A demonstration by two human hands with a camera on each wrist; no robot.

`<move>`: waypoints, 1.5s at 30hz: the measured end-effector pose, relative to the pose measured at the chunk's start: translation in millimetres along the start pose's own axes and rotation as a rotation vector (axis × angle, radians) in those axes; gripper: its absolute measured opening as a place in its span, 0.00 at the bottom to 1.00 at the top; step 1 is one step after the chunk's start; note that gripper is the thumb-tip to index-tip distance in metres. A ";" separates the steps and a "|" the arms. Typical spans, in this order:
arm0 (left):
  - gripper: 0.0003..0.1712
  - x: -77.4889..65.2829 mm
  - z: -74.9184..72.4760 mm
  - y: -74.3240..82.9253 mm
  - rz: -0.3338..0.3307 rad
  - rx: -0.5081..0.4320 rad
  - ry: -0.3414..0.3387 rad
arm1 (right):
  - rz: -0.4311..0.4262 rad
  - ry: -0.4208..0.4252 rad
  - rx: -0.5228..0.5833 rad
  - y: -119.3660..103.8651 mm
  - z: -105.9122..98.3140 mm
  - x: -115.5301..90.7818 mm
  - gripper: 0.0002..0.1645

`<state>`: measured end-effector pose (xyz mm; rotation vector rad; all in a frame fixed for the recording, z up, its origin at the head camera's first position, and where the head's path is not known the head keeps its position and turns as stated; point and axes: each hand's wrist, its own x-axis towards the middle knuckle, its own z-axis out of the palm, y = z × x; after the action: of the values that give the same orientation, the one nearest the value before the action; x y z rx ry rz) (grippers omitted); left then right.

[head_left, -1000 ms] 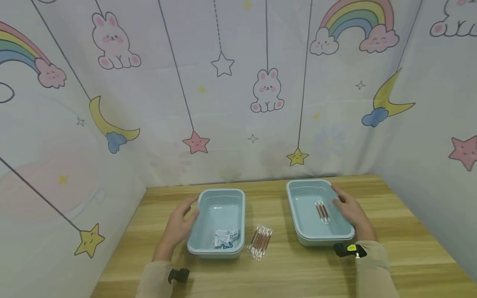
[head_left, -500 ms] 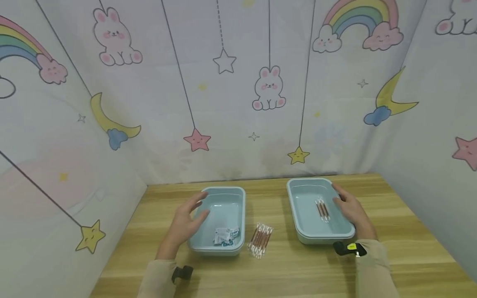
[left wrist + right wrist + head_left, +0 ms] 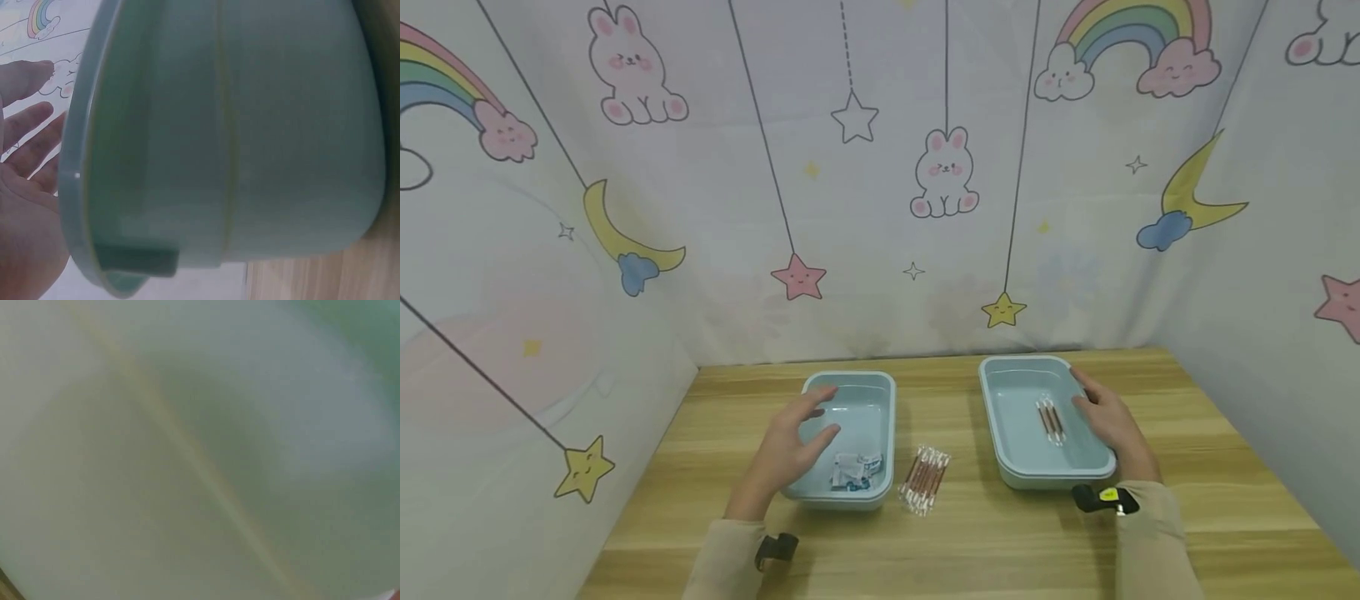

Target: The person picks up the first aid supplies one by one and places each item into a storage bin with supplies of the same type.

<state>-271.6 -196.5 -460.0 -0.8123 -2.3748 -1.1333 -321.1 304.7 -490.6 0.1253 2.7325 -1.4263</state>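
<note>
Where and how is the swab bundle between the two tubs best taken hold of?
Likely across the middle of the swab bundle, pinching its long sides from above. It lies flat on the table, brown sticks side by side, white tips at both ends; the left tub stands close beside it, so more room lies on its right.

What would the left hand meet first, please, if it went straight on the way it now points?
The left hand would probably meet the far right rim of the light blue, rectangular plastic container beneath it, though it may pass above: height is unclear.
</note>
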 end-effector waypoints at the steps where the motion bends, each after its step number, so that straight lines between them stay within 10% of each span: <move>1: 0.31 -0.2 0.4 0.4 0.000 0.007 -0.002 | 0.001 -0.003 0.000 -0.4 -0.1 -0.2 0.34; 15: 0.31 4.6 9.1 15.0 0.029 0.047 -0.033 | 0.023 0.006 0.002 -2.9 -1.6 -1.8 0.34; 30: 0.31 2.0 37.9 21.9 0.273 0.106 -0.026 | -0.037 0.016 -0.028 3.3 0.4 0.2 0.33; 45: 0.29 0.6 63.0 38.0 0.271 0.032 -0.131 | -0.017 0.013 -0.023 -1.2 0.2 0.3 0.34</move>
<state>-253.4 -127.0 -475.7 -1.1880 -2.2894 -0.9558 -321.6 303.9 -489.8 0.1107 2.7661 -1.4034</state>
